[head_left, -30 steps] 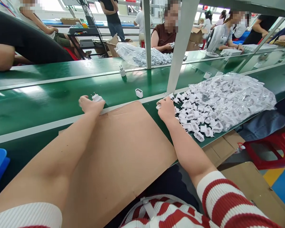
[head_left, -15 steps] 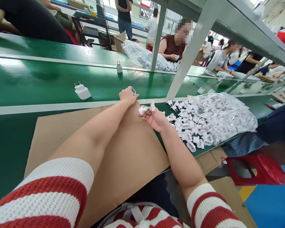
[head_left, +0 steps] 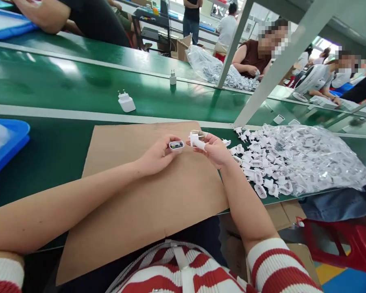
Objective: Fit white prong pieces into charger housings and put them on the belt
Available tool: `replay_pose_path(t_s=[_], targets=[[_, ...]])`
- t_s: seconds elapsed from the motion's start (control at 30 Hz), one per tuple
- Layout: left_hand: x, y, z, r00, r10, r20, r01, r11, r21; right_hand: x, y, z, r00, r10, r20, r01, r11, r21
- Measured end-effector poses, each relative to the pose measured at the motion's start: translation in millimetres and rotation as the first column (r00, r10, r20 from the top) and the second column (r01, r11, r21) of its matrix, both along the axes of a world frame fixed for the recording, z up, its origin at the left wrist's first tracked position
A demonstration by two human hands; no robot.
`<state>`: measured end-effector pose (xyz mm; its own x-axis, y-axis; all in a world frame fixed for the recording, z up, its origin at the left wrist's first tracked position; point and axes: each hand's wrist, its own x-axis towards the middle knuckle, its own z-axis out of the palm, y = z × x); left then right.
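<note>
Over the brown cardboard sheet (head_left: 146,203), my left hand (head_left: 158,156) grips a white charger housing (head_left: 176,145), its open end facing up with dark parts inside. Close by, my right hand (head_left: 215,150) is closed around a white plug cover (head_left: 197,141) with metal pins. A small gap separates the two pieces. To the right of my right hand lies a heap of loose white plug covers (head_left: 259,158), spilling from a clear plastic bag (head_left: 329,158).
Two white chargers, a larger one (head_left: 127,101) and a smaller one (head_left: 173,77), stand on the green conveyor belt (head_left: 79,89). A blue tray (head_left: 15,142) is at the left. Metal posts (head_left: 262,77) rise beyond the heap. A co-worker (head_left: 253,53) sits across the line.
My left hand has drawn back from the belt's edge with the charger housing, now beside my right hand. My right hand has turned the plug cover. The view has swung left, revealing the blue tray.
</note>
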<state>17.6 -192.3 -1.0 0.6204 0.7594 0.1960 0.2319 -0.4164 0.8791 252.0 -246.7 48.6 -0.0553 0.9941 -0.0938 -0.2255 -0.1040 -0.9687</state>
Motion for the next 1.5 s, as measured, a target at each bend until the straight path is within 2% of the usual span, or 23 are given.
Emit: replay_pose_path(t_s=[0.07, 0.17, 0.23, 0.3, 0.4, 0.5, 0.87, 1.03, 1.1, 1.23, 1.3, 1.5], targets=[[-11, -21, -1.1, 0.999, -0.034, 0.027, 0.036, 0.995, -0.092, -7, -2, -5.6, 0.988, -0.041, 0.151, 0.032, 0.998, 0.057], [-16, -34, 0.0, 0.996, 0.065, 0.062, -0.058, 0.993, -0.101, -18, -8, -10.7, 0.895, -0.148, 0.422, 0.058, 0.974, 0.217], [-17, -34, 2.8, 0.991, 0.131, 0.036, -0.128, 0.989, -0.074, -23, -14, -11.1, 0.788, -0.221, 0.574, -0.012, 0.928, 0.373], [-16, -31, 6.2, 0.993, 0.119, 0.006, -0.118, 0.990, -0.080, -28, -21, -10.9, 0.677, -0.283, 0.679, -0.138, 0.857, 0.496], [-15, -28, 9.2, 0.997, 0.073, 0.029, -0.071, 0.995, -0.067, -34, -28, -12.4, 0.531, -0.359, 0.768, -0.279, 0.782, 0.558], [-15, -27, 8.4, 0.996, 0.079, 0.040, -0.078, 0.997, -0.007, -39, -29, -14.4, 0.446, -0.413, 0.794, -0.325, 0.752, 0.573], [-14, -27, 10.4, 0.996, 0.073, 0.051, -0.074, 0.997, 0.006, -42, -30, -11.4, 0.394, -0.427, 0.814, -0.384, 0.728, 0.568], [-14, -28, 9.5, 0.995, 0.081, 0.055, -0.082, 0.996, 0.021, -44, -30, -9.7, 0.374, -0.386, 0.843, -0.380, 0.766, 0.519], [-13, -28, 9.1, 0.995, 0.086, 0.052, -0.087, 0.996, 0.018, -45, -30, -7.7, 0.333, -0.382, 0.862, -0.378, 0.784, 0.493], [-12, -28, 8.6, 0.994, 0.093, 0.056, -0.094, 0.996, 0.008, -49, -30, -5.5, 0.195, -0.434, 0.880, -0.377, 0.795, 0.475], [-12, -28, 8.5, 0.994, 0.097, 0.048, -0.098, 0.995, 0.020, -50, -30, -6.3, 0.166, -0.441, 0.882, -0.380, 0.797, 0.470], [-11, -29, 7.4, 0.993, 0.117, 0.033, -0.118, 0.992, 0.037, -50, -28, -14.9, 0.186, -0.441, 0.878, -0.369, 0.797, 0.478]])
